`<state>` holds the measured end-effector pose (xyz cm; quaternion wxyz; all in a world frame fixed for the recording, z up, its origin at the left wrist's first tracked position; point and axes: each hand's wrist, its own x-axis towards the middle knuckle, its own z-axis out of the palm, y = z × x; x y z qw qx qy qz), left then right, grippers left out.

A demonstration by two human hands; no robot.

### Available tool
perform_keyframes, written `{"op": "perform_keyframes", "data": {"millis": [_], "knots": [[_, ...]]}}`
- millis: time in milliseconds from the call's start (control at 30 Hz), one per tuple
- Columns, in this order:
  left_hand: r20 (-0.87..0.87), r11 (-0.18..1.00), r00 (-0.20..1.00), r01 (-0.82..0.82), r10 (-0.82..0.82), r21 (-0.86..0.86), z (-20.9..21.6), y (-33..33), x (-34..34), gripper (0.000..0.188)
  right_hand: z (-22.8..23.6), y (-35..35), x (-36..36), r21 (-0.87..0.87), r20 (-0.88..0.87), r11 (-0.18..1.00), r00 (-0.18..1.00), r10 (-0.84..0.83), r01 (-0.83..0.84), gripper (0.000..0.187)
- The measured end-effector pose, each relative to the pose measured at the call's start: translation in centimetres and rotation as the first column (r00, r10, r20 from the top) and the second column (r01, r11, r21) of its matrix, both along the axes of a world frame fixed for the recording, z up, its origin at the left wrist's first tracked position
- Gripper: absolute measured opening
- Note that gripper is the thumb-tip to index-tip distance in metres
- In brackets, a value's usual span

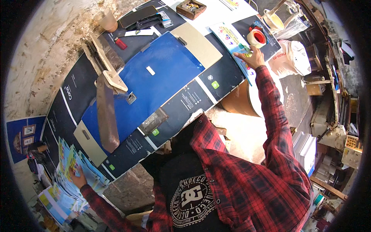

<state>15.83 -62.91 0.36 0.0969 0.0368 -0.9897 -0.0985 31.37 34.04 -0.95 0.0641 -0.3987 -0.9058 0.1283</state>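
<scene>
At the lower left, my left hand (78, 178) lies on a loose, fanned pile of colourful printed booklets (65, 160), its fingers stretched out. My right hand (253, 58) reaches to the far right of the table and touches a stack of colourful booklets (228, 36), thumb and forefinger apart. Just beyond that hand sits a tape roll with a red core (256, 38). Between my hands is a blue board (150, 73) with a small white piece on it. Over its left part stands a beige device with a long brown arm (106, 112), which resembles a large stapler.
Dark printed card (185, 98) covers the table. Along the back are a plastic cup (106, 20), a red lighter (121, 43), a black stapler (148, 21) and a wooden box (191, 8). A brown drum (243, 98) stands below the right edge, near a white sack (290, 58).
</scene>
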Motion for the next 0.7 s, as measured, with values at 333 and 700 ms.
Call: {"op": "perform_keyframes", "data": {"millis": [333,700], "knots": [[-0.153,0.854,0.950,0.311,-0.271,0.418,21.0,21.0,14.8,0.039,1.2,2.0,-0.9,-0.043,0.206,0.991,0.972,-0.114,0.125,0.121],[-0.290,-0.093,0.229,0.616,-0.929,0.782,14.4,44.3,14.4,0.027,-1.0,-0.4,-0.1,-0.027,-0.242,0.939,0.909,-0.340,0.343,0.070]]}}
